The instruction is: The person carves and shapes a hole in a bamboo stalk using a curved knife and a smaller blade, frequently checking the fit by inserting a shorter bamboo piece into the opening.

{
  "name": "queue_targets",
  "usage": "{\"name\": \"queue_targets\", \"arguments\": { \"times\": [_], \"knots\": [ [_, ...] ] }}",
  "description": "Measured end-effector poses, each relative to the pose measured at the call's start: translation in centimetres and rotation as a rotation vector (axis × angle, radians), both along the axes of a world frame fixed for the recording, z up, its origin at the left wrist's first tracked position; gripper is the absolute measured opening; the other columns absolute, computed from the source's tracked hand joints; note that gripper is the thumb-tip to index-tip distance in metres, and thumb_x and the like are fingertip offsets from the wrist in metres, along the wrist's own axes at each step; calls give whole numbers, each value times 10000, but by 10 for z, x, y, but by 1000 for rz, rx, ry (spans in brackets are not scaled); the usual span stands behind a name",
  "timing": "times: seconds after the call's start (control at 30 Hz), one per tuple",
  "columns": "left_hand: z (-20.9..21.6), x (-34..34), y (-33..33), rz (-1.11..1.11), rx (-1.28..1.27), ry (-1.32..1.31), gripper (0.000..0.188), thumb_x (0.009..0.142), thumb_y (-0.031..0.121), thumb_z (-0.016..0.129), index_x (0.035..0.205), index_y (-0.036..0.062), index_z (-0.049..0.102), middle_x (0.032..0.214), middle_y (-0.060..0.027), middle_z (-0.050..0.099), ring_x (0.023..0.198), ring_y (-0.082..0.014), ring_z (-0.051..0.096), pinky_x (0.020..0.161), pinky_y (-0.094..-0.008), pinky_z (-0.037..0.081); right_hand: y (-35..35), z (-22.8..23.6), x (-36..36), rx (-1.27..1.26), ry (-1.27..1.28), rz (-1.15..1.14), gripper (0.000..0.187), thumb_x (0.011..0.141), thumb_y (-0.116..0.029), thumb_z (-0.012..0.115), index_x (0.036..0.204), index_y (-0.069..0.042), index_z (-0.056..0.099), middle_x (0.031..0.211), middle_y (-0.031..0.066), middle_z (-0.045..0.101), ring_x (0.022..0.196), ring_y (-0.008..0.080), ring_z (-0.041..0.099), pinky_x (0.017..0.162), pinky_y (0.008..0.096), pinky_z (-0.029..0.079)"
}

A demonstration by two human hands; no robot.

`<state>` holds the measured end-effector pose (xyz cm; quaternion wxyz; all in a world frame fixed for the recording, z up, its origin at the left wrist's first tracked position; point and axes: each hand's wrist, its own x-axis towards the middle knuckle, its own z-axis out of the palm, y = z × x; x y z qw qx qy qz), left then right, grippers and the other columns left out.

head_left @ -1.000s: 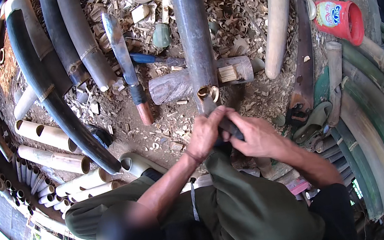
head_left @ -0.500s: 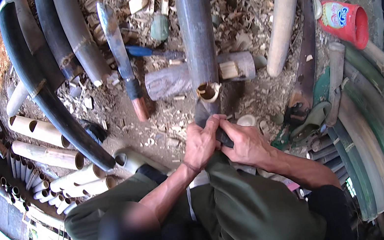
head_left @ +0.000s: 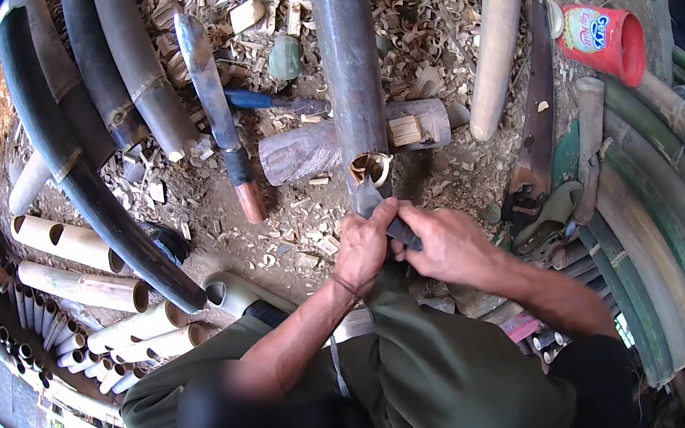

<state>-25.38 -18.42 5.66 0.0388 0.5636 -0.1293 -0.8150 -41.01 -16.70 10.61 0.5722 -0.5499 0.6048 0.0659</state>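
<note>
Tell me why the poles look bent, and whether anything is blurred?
Head view: the fisheye lens bows the green bamboo poles near the rim; black corners frame the circle. Daylight is soft, shadows faint. Both hands, left hand and right hand, look sharp.

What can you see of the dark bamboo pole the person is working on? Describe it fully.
The dark bamboo pole is a thick, dull grey-black culm running straight away from the person. It lies across a short grey log on ground strewn with shavings. Its hollow near end shows pale inner wood, with a dark blade at its rim, gripped by the left hand and right hand.
</note>
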Motion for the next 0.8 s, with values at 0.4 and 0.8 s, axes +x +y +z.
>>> {"name": "queue_targets", "arguments": {
  "times": [0.4, 0.8],
  "knots": [
    [-2, -21, -16, -232, -421, 19, 322, 965, 234, 535, 913, -68, 633, 618, -73, 607, 507, -158, 566, 473, -304, 455, 20, -2, 2, -247, 161, -247, 440, 811, -145, 661, 1224, -52, 538, 857, 232, 673, 779, 404, 671, 695, 487, 541],
    [16, -30, -32, 979, 386, 549, 322, 1027, 322, 446, 1161, 56, 567, 888, -32, 652, 781, -169, 603, 828, -377, 509, -154, 22, 28, -246, 275, 1107, 111, 793, -183, 677, 725, -120, 738, 798, 29, 745, 677, 145, 711, 591, 293, 550]
  ]
}}
